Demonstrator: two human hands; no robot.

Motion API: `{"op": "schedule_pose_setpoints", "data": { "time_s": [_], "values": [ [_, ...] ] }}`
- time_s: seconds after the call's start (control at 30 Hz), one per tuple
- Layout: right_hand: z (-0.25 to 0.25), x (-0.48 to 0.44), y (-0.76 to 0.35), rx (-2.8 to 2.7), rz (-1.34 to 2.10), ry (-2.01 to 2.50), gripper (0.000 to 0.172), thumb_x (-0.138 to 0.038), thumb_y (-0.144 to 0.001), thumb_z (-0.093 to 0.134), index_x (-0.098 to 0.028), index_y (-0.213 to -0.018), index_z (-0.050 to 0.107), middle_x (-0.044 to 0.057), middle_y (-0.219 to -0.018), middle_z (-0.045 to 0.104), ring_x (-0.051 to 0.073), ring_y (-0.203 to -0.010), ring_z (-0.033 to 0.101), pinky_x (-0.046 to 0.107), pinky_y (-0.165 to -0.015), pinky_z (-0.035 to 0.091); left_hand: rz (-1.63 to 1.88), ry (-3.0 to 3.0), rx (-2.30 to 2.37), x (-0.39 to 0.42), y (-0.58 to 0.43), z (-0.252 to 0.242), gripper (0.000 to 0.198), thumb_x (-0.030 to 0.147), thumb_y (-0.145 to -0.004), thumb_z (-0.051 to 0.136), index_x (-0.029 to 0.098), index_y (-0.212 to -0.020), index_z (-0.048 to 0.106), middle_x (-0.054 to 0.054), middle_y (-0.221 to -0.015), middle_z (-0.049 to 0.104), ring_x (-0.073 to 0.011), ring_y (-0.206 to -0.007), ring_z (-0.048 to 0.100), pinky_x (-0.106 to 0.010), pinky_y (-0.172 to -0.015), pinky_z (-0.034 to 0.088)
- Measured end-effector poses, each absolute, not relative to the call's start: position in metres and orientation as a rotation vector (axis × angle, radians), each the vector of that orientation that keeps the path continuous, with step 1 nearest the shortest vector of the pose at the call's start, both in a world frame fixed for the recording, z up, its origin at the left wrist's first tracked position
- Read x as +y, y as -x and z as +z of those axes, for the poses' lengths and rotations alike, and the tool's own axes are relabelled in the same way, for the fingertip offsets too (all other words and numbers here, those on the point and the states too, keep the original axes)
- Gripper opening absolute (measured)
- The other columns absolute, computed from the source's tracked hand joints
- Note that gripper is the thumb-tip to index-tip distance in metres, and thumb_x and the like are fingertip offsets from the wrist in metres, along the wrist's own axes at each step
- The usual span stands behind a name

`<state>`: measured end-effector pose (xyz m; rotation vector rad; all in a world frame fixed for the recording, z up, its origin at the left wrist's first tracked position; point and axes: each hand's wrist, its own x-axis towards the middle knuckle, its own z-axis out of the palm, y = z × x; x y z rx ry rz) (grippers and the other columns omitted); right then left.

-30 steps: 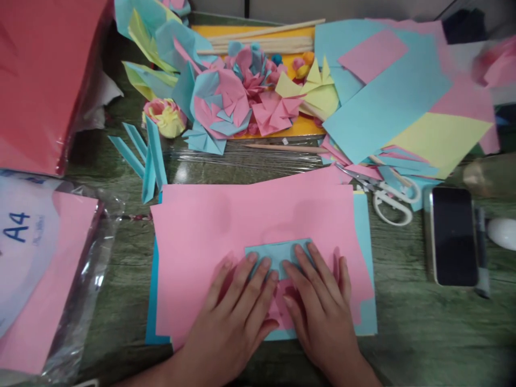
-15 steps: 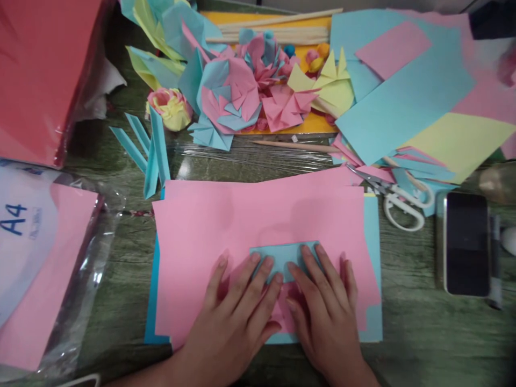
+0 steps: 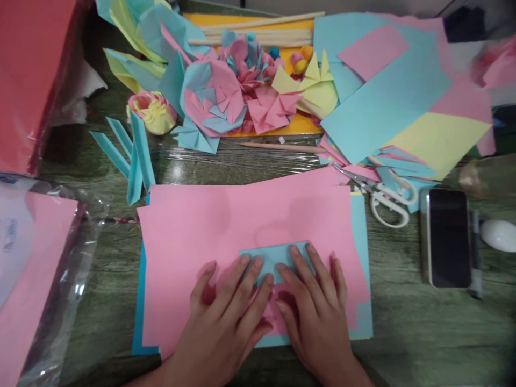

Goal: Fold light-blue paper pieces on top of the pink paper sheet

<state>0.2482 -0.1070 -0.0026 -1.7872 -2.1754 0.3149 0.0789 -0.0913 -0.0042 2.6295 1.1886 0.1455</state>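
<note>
A small light blue piece of paper (image 3: 271,262) lies on a stack of larger sheets, with a pink sheet (image 3: 189,226) on top. My left hand (image 3: 229,312) rests over its left part, fingers stretched out and fingertips on the blue paper. On its right part, the spread fingertips of my right hand (image 3: 316,301) press flat. The paper's lower edge is partly hidden under both hands. Blue sheets (image 3: 360,269) show beneath the pink one at the right and left sides.
Beyond the stack lie folded paper flowers (image 3: 213,97), wooden sticks (image 3: 258,36), thin wires (image 3: 209,156) and loose coloured paper (image 3: 387,97). White-handled scissors (image 3: 389,207), a phone (image 3: 449,236) and a pen (image 3: 475,258) are at right. Folded blue strips (image 3: 137,156) and plastic-wrapped paper (image 3: 36,242) sit at left.
The whole view has shifted, so most things appear slightly further left. Both hands stay flat on the blue paper, with hardly any movement against it.
</note>
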Motion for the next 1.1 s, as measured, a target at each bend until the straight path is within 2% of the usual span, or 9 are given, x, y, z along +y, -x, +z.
{"op": "schedule_pose_setpoints", "data": {
  "time_s": [0.67, 1.1],
  "values": [
    [-0.0028, -0.1089, -0.2485, -2.202, 0.305, 1.805, 0.029, -0.031, -0.082, 0.043, -0.017, -0.106, 0.053, 0.01, -0.124, 0.049, 0.029, -0.122, 0.033, 0.058, -0.097, 0.021, 0.17, -2.608, 1.2, -0.0927, -0.0799, -0.0058, 0.049, 0.045, -0.079, 0.045, 0.023, -0.123, 0.043, -0.007, -0.132, 0.04, -0.0254, -0.125, 0.028, -0.052, -0.102, 0.009],
    [-0.0031, -0.1074, -0.2482, -2.169, 0.278, 1.798, 0.027, -0.027, -0.08, 0.046, -0.017, -0.104, 0.054, 0.011, -0.12, 0.052, 0.031, -0.119, 0.037, 0.059, -0.095, 0.024, 0.152, -2.625, 1.191, -0.0922, -0.0788, -0.0047, 0.049, 0.045, -0.08, 0.044, 0.023, -0.124, 0.042, -0.007, -0.132, 0.04, -0.0246, -0.125, 0.029, -0.051, -0.103, 0.008]
  ]
}}
